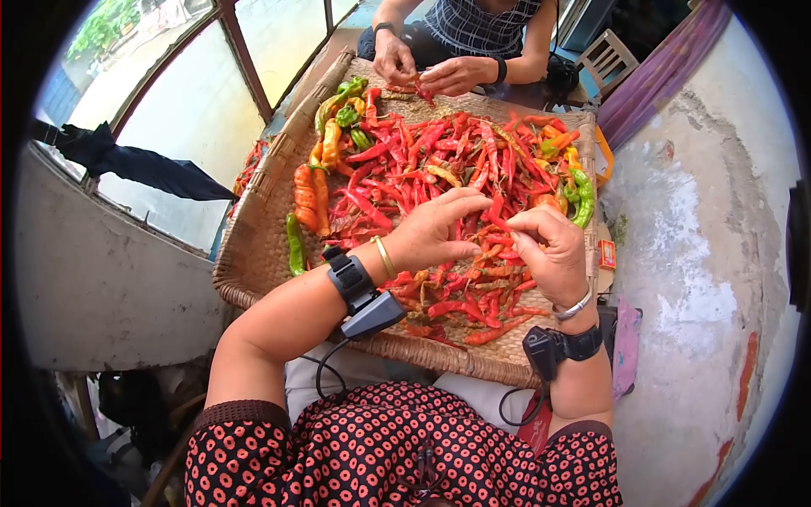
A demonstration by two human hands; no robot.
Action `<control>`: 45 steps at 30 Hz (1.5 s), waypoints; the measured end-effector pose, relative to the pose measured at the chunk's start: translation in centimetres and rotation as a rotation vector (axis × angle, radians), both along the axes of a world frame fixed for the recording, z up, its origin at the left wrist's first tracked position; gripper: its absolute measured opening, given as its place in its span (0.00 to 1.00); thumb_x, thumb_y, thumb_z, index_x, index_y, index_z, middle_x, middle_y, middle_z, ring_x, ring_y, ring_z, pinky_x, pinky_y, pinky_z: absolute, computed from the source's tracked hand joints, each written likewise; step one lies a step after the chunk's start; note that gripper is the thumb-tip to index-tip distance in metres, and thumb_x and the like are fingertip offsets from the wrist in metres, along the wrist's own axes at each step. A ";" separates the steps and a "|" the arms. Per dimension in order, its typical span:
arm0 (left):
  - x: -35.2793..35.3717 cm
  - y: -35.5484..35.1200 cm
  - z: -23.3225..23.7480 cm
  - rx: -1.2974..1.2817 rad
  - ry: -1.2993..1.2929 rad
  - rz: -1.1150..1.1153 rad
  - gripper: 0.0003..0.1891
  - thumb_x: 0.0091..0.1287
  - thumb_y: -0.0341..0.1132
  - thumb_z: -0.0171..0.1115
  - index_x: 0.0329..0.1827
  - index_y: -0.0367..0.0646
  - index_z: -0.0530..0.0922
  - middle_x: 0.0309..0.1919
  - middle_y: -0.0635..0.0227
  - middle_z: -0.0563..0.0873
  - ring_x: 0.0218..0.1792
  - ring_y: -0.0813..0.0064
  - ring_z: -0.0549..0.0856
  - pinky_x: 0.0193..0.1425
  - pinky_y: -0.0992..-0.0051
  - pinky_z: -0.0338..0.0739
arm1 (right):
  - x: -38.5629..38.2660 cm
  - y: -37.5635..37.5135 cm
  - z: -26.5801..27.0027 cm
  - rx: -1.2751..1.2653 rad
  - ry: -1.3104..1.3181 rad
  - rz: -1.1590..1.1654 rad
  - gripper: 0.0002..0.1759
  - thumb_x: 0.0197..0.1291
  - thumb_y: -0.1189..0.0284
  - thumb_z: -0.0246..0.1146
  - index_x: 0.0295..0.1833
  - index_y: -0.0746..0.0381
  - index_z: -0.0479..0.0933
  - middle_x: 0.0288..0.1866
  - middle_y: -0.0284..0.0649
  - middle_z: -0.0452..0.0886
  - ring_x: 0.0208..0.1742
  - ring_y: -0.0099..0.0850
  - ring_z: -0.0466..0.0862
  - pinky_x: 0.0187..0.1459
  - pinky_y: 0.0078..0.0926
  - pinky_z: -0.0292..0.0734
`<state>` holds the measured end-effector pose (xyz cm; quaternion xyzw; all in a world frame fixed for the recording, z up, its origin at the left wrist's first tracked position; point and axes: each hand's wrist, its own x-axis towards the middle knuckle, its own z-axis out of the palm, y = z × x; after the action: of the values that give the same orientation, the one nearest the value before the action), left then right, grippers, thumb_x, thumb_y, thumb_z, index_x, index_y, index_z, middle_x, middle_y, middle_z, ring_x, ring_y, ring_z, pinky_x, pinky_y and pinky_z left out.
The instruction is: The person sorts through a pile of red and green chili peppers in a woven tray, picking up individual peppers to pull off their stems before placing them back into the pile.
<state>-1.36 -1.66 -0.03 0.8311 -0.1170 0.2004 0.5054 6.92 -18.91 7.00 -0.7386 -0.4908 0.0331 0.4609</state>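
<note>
**tray_watcher:** Both hands were down in the chili pile on the woven tray. Left hand and right hand each had fingertips pinched shut on one red chili held between them.

**pepperfan:** Looked like stemming to me. The next tug would've needed a firm pinch. Any labels?

**tray_watcher:** Just a small red packet beside the tray, print unreadable.

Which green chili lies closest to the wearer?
The lone green chili on the basket's left side, below the orange chilies; other greens sit farther off, at the far corner and right edge.
</note>
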 end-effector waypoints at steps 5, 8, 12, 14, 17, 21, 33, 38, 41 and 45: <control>-0.3 -0.7 0.8 0.073 0.016 -0.121 0.28 0.49 0.28 0.65 0.56 0.45 0.68 0.55 0.64 0.68 0.28 0.79 0.78 0.30 0.80 0.75 | -1.3 0.4 0.0 -0.068 -0.084 0.081 0.09 0.43 0.84 0.59 0.32 0.62 0.76 0.25 0.39 0.73 0.29 0.31 0.76 0.29 0.23 0.70; 0.2 -0.7 -0.9 0.167 -0.129 -0.118 0.18 0.51 0.29 0.64 0.46 0.43 0.73 0.48 0.63 0.74 0.37 0.71 0.80 0.36 0.75 0.76 | -2.0 0.6 -0.4 -0.066 -0.147 0.187 0.08 0.44 0.82 0.60 0.33 0.62 0.75 0.26 0.39 0.73 0.28 0.33 0.76 0.29 0.24 0.70; -0.2 -0.2 -0.5 -0.197 0.280 -0.227 0.06 0.59 0.33 0.59 0.35 0.41 0.76 0.26 0.72 0.79 0.27 0.81 0.78 0.31 0.80 0.73 | -0.9 0.5 -0.5 -0.027 0.036 0.067 0.08 0.48 0.77 0.61 0.37 0.63 0.75 0.27 0.37 0.74 0.29 0.27 0.76 0.31 0.24 0.70; -0.4 -0.2 0.5 -0.637 0.429 -0.223 0.06 0.63 0.34 0.54 0.36 0.40 0.76 0.27 0.76 0.78 0.24 0.89 0.75 0.27 0.86 0.70 | 0.7 0.6 -2.3 0.011 0.234 0.114 0.16 0.48 0.73 0.62 0.45 0.64 0.73 0.35 0.40 0.75 0.36 0.26 0.76 0.35 0.22 0.71; -0.2 0.6 0.6 -0.893 0.415 -0.225 0.08 0.64 0.35 0.53 0.39 0.41 0.75 0.31 0.70 0.80 0.23 0.87 0.76 0.27 0.85 0.72 | 0.7 1.1 -4.2 -0.194 0.277 0.195 0.24 0.49 0.71 0.62 0.53 0.65 0.68 0.43 0.41 0.75 0.41 0.27 0.76 0.39 0.20 0.71; -0.2 1.3 0.4 -0.970 0.448 -0.251 0.08 0.63 0.36 0.53 0.40 0.41 0.74 0.32 0.67 0.81 0.23 0.87 0.77 0.26 0.87 0.72 | 0.6 1.5 -6.9 -0.311 0.550 0.318 0.15 0.53 0.70 0.60 0.44 0.66 0.74 0.30 0.33 0.77 0.33 0.21 0.75 0.37 0.20 0.70; 0.5 9.0 0.9 -1.318 0.002 0.369 0.08 0.63 0.38 0.54 0.35 0.43 0.73 0.24 0.74 0.78 0.22 0.84 0.78 0.26 0.85 0.73 | 2.2 1.4 -9.7 -0.426 0.348 0.183 0.09 0.51 0.69 0.58 0.30 0.64 0.77 0.21 0.38 0.77 0.24 0.26 0.77 0.30 0.23 0.71; 0.8 8.3 -2.0 -0.989 0.492 0.309 0.13 0.65 0.44 0.49 0.37 0.41 0.72 0.30 0.70 0.79 0.26 0.81 0.78 0.30 0.82 0.73 | 3.3 1.5 -9.3 -0.428 -0.122 -0.044 0.17 0.48 0.66 0.61 0.46 0.55 0.73 0.36 0.42 0.74 0.39 0.40 0.76 0.39 0.36 0.72; 1.1 5.6 -2.7 -0.119 0.609 0.212 0.18 0.61 0.42 0.54 0.48 0.38 0.73 0.27 0.67 0.81 0.26 0.76 0.80 0.30 0.77 0.74 | 3.6 2.2 -10.3 -0.423 -0.239 -0.039 0.21 0.49 0.66 0.61 0.51 0.54 0.70 0.40 0.43 0.73 0.42 0.41 0.75 0.41 0.36 0.71; 0.5 3.5 -3.3 0.460 0.512 0.230 0.19 0.54 0.39 0.59 0.47 0.42 0.75 0.30 0.57 0.82 0.32 0.61 0.82 0.38 0.70 0.75 | 3.0 3.1 -10.3 -0.635 -0.313 -0.087 0.24 0.48 0.64 0.61 0.53 0.53 0.68 0.41 0.43 0.72 0.44 0.43 0.74 0.44 0.38 0.70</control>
<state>-0.87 1.84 -3.28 0.9541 0.0657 0.0097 0.2921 9.90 -15.79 -3.31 -0.8614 -0.4888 0.0508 0.1286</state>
